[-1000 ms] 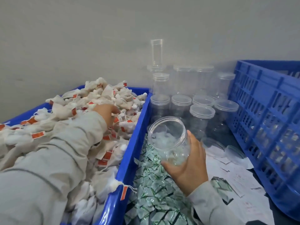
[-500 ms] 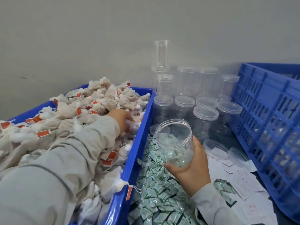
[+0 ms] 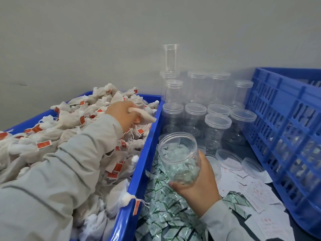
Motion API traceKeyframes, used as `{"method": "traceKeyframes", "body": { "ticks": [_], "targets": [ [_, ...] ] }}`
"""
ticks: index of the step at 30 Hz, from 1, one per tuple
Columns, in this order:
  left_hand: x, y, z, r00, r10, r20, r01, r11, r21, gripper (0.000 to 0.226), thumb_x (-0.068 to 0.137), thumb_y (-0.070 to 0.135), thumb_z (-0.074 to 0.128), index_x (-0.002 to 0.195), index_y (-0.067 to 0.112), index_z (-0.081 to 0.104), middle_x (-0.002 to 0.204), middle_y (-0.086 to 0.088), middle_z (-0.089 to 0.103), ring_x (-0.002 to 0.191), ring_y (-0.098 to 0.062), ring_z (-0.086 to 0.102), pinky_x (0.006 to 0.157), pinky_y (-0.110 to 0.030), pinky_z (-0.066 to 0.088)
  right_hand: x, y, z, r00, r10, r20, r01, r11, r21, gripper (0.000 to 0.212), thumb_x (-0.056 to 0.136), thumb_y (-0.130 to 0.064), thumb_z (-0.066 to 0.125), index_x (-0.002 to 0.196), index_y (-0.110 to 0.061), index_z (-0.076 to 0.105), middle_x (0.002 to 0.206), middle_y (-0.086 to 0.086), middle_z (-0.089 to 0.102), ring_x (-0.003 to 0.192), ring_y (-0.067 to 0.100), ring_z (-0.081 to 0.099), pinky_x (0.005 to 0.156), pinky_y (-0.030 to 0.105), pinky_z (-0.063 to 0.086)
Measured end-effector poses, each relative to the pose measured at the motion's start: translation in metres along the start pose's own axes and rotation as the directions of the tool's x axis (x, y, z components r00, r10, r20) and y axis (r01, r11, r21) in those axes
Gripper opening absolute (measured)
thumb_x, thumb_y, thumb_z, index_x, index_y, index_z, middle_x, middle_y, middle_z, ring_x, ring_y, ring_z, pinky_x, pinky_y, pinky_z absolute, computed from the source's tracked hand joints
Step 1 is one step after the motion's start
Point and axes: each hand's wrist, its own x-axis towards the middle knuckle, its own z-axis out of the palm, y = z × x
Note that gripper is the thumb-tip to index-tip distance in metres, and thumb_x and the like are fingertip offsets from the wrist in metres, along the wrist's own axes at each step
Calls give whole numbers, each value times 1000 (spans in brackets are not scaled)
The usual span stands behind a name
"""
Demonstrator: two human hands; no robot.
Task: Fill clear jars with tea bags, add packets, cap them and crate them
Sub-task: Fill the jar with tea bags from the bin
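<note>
L hand pinched a soft, light tea bag; R hand gripped the open clear jar low — slippery, prob. thin-walled.

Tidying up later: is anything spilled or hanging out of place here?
One tea bag sits on the blue bin's rim, its orange tag dangling outside over the green packets. Loose clear lids lie on scattered paper slips.

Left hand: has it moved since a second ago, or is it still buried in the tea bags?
Yes. The left hand has lifted out of the tea bag pile, gripping one tea bag, and shifted right toward the bin's blue right wall.
</note>
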Motion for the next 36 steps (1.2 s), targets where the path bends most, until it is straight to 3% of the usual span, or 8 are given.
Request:
{"method": "traceKeyframes", "body": {
  "ticks": [3, 6, 10, 13, 24, 27, 31, 36],
  "targets": [
    [-14, 18, 0, 989, -20, 147, 108, 778, -619, 13, 90, 8, 55, 83, 17, 61, 79, -8, 64, 61, -15, 65, 57, -26, 58, -3, 0, 3, 1000, -9, 1, 9, 1000, -16, 117, 44, -36, 90, 142, -32, 27, 133, -10, 42, 128, 15, 40, 106, 42, 39],
    [-27, 31, 3, 960, 79, 267, 146, 673, -725, 10, 89, 6, 56, 83, 12, 60, 58, -4, 64, 45, -10, 60, 43, -18, 50, -3, 0, 3, 1000, -17, -11, 17, 999, -31, 117, 45, -35, 91, 142, -29, 26, 133, -10, 42, 128, 13, 38, 108, 41, 36],
    [-37, 33, 10, 928, 219, 303, -110, 935, -338, 8, 82, 14, 66, 75, 18, 66, 53, 2, 64, 43, -1, 54, 44, -12, 45, -2, -1, 1, 999, -23, -27, 22, 999, -50, 113, 44, -35, 91, 140, -27, 31, 130, -8, 44, 125, 16, 42, 106, 41, 39],
    [-44, 35, 17, 886, 310, 345, -303, 950, -77, 5, 74, 20, 68, 71, 24, 68, 49, 16, 59, 47, 6, 52, 48, -6, 41, -2, -2, 2, 996, -55, -74, 44, 988, -147, 111, 45, -38, 88, 140, -27, 30, 128, -13, 41, 123, 14, 40, 106, 37, 37],
    [-50, 39, 12, 759, 350, 549, -253, 935, -247, 16, 79, 8, 65, 77, 23, 68, 70, -1, 69, 46, -5, 51, 50, -15, 43, -3, -1, -2, 971, -168, -168, 106, 939, -328, 110, 50, -30, 87, 142, -17, 30, 129, -1, 43, 120, 16, 36, 103, 28, 27],
    [-43, 35, 7, 803, 310, 510, -208, 946, -247, 12, 80, 10, 63, 77, 21, 68, 77, -7, 72, 42, -5, 49, 51, -15, 45, -3, -1, -2, 960, -208, -186, 135, 930, -342, 105, 54, -28, 86, 143, -15, 30, 126, -5, 40, 119, 14, 34, 101, 23, 21],
    [-22, 19, 2, 959, 159, 237, -125, 981, -151, 20, 82, 11, 62, 66, 23, 65, 72, -1, 71, 42, -4, 52, 45, -12, 43, -1, 0, -4, 958, -218, -185, 144, 926, -348, 104, 57, -34, 86, 143, -16, 30, 128, -6, 39, 119, 9, 30, 101, 18, 16],
    [0, -6, -5, 990, 24, 141, -69, 943, 325, 15, 86, 17, 57, 92, 21, 70, 101, 0, 68, 91, -17, 59, 75, -20, 39, -1, 1, -4, 964, -202, -175, 135, 933, -333, 106, 57, -34, 85, 144, -23, 25, 131, -7, 37, 116, 0, 22, 104, 24, 19]
  ]
}}
